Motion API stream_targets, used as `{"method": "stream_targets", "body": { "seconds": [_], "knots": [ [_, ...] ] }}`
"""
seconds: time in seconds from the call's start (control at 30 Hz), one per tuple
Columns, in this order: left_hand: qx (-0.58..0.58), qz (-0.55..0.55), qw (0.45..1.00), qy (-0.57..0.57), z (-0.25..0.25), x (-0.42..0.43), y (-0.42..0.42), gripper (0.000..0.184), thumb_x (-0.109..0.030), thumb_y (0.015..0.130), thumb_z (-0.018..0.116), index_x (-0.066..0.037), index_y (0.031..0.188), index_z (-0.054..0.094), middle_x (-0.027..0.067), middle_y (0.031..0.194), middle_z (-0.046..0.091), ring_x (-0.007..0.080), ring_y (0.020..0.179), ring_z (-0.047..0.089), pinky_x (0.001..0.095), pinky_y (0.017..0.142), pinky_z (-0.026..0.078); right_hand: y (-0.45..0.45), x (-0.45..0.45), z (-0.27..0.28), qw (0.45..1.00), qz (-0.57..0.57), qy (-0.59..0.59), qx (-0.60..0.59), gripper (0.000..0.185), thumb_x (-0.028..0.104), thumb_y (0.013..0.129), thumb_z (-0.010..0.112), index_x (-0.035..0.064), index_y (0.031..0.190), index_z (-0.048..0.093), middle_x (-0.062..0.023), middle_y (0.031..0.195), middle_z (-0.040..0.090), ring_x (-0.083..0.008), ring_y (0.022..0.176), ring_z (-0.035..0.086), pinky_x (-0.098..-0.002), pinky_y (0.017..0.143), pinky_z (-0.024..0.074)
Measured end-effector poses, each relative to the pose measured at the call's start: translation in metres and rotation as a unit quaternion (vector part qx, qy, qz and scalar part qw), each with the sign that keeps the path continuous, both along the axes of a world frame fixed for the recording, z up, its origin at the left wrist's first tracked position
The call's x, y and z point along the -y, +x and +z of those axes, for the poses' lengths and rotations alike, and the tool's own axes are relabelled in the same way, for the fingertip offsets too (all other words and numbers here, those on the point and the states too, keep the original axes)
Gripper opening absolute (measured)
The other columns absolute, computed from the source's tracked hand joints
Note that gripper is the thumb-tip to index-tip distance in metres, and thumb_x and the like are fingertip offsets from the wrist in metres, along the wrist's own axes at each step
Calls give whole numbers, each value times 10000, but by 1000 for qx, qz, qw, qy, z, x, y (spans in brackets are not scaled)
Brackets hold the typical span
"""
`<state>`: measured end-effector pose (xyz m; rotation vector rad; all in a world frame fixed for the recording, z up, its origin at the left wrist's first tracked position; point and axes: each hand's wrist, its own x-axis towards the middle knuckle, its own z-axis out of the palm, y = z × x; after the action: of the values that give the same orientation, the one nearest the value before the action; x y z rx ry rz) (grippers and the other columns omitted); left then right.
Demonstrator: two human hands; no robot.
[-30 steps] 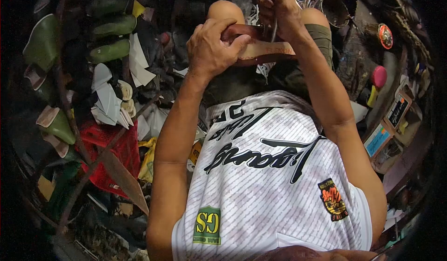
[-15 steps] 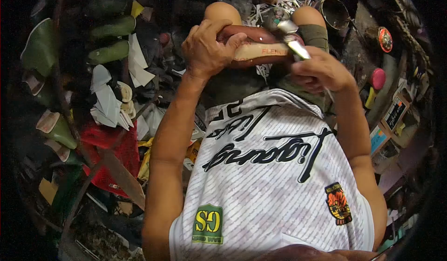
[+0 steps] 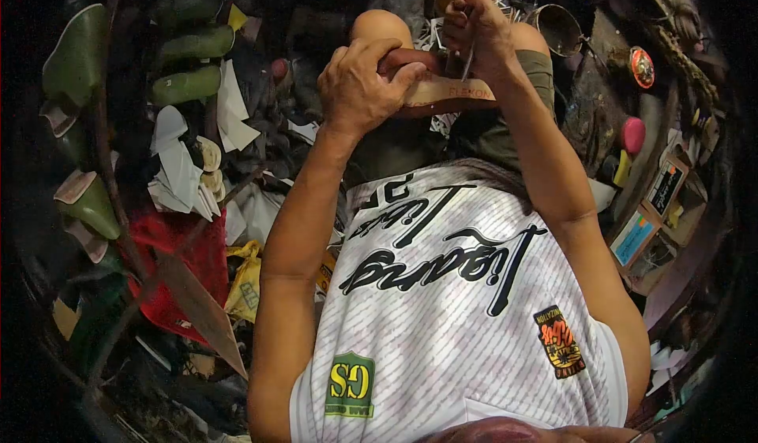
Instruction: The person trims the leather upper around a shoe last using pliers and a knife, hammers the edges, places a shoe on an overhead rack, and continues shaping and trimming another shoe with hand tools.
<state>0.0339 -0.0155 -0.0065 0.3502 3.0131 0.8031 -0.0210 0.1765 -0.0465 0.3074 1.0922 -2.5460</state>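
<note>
Over the lap (image 3: 395, 152), the FLEXON-marked shoe (image 3: 444, 92) is clasped by the curled left hand (image 3: 361, 88); a metal tool (image 3: 469, 65) is gripped in the right hand (image 3: 480, 32). Were that clasp slackened, the shoe could be tilted and the tool misdirected.

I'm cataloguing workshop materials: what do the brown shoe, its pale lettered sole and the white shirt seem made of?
Brown shoe: probably leather or a synthetic lookalike; its smooth surface has a slight sheen.
Pale lettered sole: perhaps fibreboard or leather, hard to tell; matte, with reddish lettering.
White shirt: likely polyester or similar fabric; matte, softly folded, printed.
</note>
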Motion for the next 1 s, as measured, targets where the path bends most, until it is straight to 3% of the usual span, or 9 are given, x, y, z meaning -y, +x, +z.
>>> {"method": "stream_targets", "body": {
  "seconds": [0.43,0.53,0.67,0.7,0.77,0.8,0.87,0.93,1.0],
  "knots": [
    [-5,-4,1000,9,-2,-2,-5,396,-378,686,764,-113,967,676,92,905,640,304,835,608,400,740,483,0,10,-1,995,3,92,-22,265,321,916,531,138,741,452,53,589,365,-79,467,345,-241,431,280],
    [-8,-13,1000,-1,1,-2,-2,385,-366,683,765,-124,969,676,90,905,636,306,834,606,405,734,483,9,8,2,992,49,109,-51,297,358,934,509,166,733,402,68,622,317,-59,522,306,-218,478,257],
    [-58,-41,997,-14,0,0,-2,371,-423,661,747,-138,894,692,64,868,633,292,795,603,409,708,492,5,-1,9,986,164,-18,9,326,389,927,528,177,716,398,85,617,319,-34,515,296,-209,454,224],
    [-65,-42,997,-15,-3,5,-8,371,-423,661,747,-138,894,692,64,868,633,292,795,603,409,708,492,16,-5,22,980,156,7,128,314,398,908,549,166,731,433,73,607,339,-39,493,306,-212,444,245],
    [-46,0,999,20,-14,12,-6,377,-432,688,725,-132,913,680,79,892,630,303,818,602,408,720,492,44,-39,51,944,241,19,225,297,406,886,574,151,760,487,57,601,383,-56,491,354,-221,460,307],
    [-42,1,999,26,-11,11,-4,377,-432,688,725,-132,913,680,79,892,630,303,818,602,408,720,492,52,-68,64,923,332,6,194,288,405,882,577,147,776,506,53,605,408,-68,511,391,-226,486,349],
    [21,-21,1000,-4,4,11,-11,419,-387,720,727,-84,1002,657,125,887,620,328,848,608,418,757,485,63,-96,59,943,266,58,191,290,404,887,567,136,789,513,41,629,444,-84,510,413,-232,504,380],
    [76,-35,996,23,11,15,-21,474,-465,713,679,-127,1045,654,125,950,652,347,897,616,437,790,487,67,-104,50,959,195,109,173,294,404,891,558,125,803,520,29,652,480,-99,509,435,-238,523,411],
    [232,-137,963,-19,26,13,-32,520,-386,733,693,-107,1166,618,168,1019,654,327,936,628,393,849,485,65,-104,30,964,29,190,185,293,392,894,556,106,849,517,5,719,530,-120,538,471,-243,517,435]
  ]
}}
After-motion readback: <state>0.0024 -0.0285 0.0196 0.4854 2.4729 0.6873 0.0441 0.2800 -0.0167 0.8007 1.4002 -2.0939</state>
